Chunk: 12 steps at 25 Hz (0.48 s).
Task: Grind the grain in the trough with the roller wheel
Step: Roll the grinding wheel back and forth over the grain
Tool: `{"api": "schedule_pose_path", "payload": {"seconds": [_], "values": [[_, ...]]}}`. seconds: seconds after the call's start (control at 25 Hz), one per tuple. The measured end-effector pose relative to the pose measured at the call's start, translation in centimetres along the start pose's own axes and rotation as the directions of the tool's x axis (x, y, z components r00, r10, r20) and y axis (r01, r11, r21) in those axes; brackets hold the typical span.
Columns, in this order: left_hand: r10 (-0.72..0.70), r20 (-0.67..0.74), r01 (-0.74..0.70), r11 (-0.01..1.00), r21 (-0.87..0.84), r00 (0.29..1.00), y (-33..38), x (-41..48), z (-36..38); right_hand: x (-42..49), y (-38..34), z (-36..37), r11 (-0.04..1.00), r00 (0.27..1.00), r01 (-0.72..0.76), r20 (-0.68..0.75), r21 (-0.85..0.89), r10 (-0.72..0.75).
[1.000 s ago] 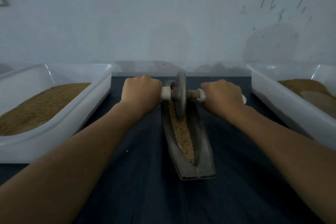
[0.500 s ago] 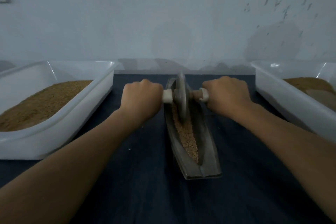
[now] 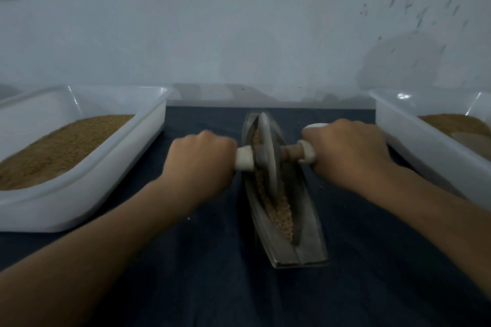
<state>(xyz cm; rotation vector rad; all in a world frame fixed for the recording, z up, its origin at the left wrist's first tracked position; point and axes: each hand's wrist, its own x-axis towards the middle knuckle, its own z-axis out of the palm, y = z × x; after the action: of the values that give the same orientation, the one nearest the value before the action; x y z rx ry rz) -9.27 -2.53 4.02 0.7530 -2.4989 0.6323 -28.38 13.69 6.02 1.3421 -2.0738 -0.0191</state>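
Observation:
A long grey boat-shaped trough lies on the dark cloth, running away from me, with tan grain along its groove. A grey roller wheel stands upright in the groove, in the far half of the trough. Its axle has white handle ends on both sides. My left hand grips the left handle and my right hand grips the right handle, both fists knuckles up. Grain under the wheel is hidden.
A white plastic tub with brown grain stands at the left. Another white tub with grain stands at the right. A pale wall closes the back. The dark cloth covers the table toward me.
The wheel has rolled toward me along the trough from its far end, and both hands came back with it.

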Motion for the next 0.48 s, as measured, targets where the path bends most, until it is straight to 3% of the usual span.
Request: {"api": "schedule_pose_path", "payload": {"seconds": [0.12, 0.24, 0.4, 0.48], "values": [[-0.047, 0.151, 0.052, 0.998, -0.028, 0.987, -0.3, 5.7, 1.0, 4.2, -0.3, 1.7, 0.979, 0.984, -0.133, 0.135, 0.153, 0.112], [-0.01, 0.202, 0.018, 0.999, -0.037, 0.979, -0.5, 5.9, 0.0, 3.9, 0.3, 1.6, 0.977, 0.978, -0.118, 0.193, 0.18, 0.082], [0.138, 0.058, -0.131, 0.985, -0.111, 0.989, -1.9, -1.3, -1.4, -3.1, 1.0, 0.0, 0.989, 0.989, 0.081, -0.129, 0.122, -0.065], [0.175, -0.041, -0.178, 0.983, -0.055, 0.984, -2.2, -2.0, -1.7, -4.2, 1.6, -0.3, 0.978, 0.984, 0.109, -0.161, 0.176, -0.081]]}}
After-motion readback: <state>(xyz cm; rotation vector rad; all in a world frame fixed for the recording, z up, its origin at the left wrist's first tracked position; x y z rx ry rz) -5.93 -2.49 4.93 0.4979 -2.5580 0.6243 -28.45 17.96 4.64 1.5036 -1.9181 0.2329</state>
